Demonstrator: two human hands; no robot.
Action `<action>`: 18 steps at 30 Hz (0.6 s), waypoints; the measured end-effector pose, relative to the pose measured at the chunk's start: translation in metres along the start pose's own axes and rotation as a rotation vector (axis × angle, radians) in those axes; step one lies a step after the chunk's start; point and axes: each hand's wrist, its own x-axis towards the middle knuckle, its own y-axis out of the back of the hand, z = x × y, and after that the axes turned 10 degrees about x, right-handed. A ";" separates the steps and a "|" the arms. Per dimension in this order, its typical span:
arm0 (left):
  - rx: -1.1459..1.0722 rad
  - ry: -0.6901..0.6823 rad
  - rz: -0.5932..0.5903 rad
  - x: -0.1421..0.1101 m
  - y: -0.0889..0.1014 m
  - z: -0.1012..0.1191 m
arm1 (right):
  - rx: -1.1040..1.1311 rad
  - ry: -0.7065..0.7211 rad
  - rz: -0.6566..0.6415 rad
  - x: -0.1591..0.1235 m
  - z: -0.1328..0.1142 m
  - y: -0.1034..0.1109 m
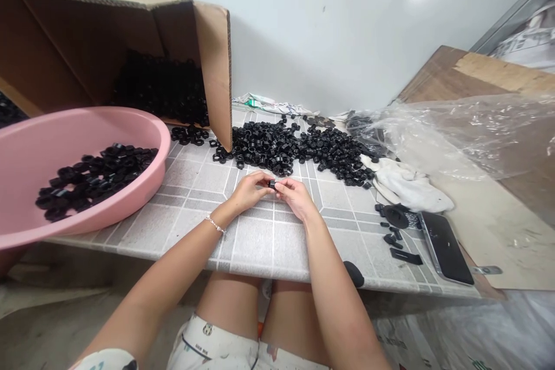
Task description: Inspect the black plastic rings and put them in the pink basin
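My left hand (251, 189) and my right hand (295, 195) meet over the tiled tabletop (260, 237), fingers pinched together on one small black plastic nut (272, 184) held between them. Just beyond the hands lies a wide heap of the same black nuts (299, 150). A pink basin (52, 185) at the left holds several more black nuts (93, 176). A beaded bracelet (215, 224) sits on my left wrist.
A cardboard box (130, 52) lies on its side at the back left, black nuts spilling from it. At the right are a white cloth (407, 185), crumpled clear plastic (468, 127), a phone (446, 245) and a few black parts (396, 217).
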 end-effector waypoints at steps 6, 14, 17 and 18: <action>-0.020 0.094 -0.014 0.001 0.000 -0.002 | -0.031 0.020 0.029 -0.001 -0.001 -0.003; -0.126 0.177 -0.020 0.000 0.000 0.000 | -0.067 0.081 0.041 -0.001 0.000 -0.006; -0.215 0.236 -0.023 0.001 -0.001 0.000 | -0.074 0.114 0.051 -0.001 -0.001 -0.007; -0.225 0.247 -0.026 0.002 -0.001 0.001 | -0.075 0.106 0.050 -0.001 -0.001 -0.007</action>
